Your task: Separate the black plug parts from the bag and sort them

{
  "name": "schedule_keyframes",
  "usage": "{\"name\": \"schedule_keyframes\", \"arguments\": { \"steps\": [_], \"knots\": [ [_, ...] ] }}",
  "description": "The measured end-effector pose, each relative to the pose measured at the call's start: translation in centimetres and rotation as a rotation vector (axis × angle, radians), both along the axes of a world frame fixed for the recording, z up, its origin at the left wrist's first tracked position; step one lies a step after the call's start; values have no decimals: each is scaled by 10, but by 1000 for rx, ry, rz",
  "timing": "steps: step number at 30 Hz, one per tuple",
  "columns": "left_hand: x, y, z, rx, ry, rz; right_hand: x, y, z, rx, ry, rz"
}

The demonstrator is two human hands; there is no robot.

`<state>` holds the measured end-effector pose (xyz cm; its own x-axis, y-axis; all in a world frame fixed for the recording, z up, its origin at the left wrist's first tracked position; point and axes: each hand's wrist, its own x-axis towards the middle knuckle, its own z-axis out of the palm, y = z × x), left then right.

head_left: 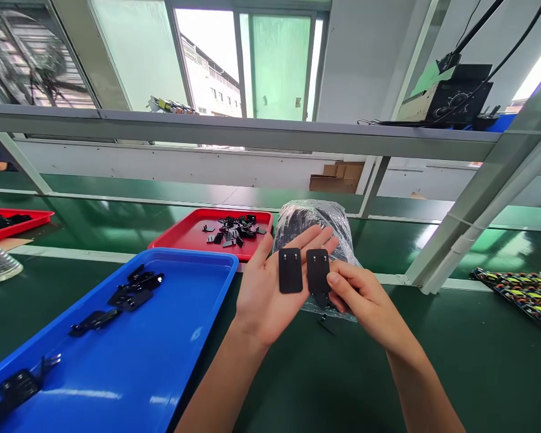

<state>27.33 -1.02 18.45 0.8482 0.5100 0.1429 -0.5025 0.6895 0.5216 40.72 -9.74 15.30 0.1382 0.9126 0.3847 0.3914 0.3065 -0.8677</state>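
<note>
My left hand [262,288] is held palm up with its fingers stretched out. On the palm rests a flat black rectangular plate [291,270] with small holes near its top edge. My right hand [360,294] pinches a second black plate [318,270] of similar shape between thumb and fingers. This second plate stands beside the first, over the fingers of my left hand. Behind both hands sits a clear plastic bag [313,213], partly covered by them. A small dark piece [325,325] lies on the table just below the bag.
To the left, a blue tray [130,373] holds several black parts [133,294]. Behind it, a red tray [175,231] carries small black pieces [237,230]. Colourful parts [523,291] lie at the right near a slanted post [482,210]. A shelf [252,129] crosses above.
</note>
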Motion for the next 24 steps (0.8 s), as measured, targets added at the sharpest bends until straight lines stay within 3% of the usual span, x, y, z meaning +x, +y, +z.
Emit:
{"name": "schedule_keyframes", "arguments": {
  "steps": [7,14,24],
  "knots": [
    [1,-4,0,2,9,7,-2,1,-3,4,73,-21],
    [-1,-4,-2,43,-112,-33,-8,0,-7,66,88,-72],
    [0,-3,-3,-34,-100,-57,-13,-1,-3,54,113,-125]
  ]
}}
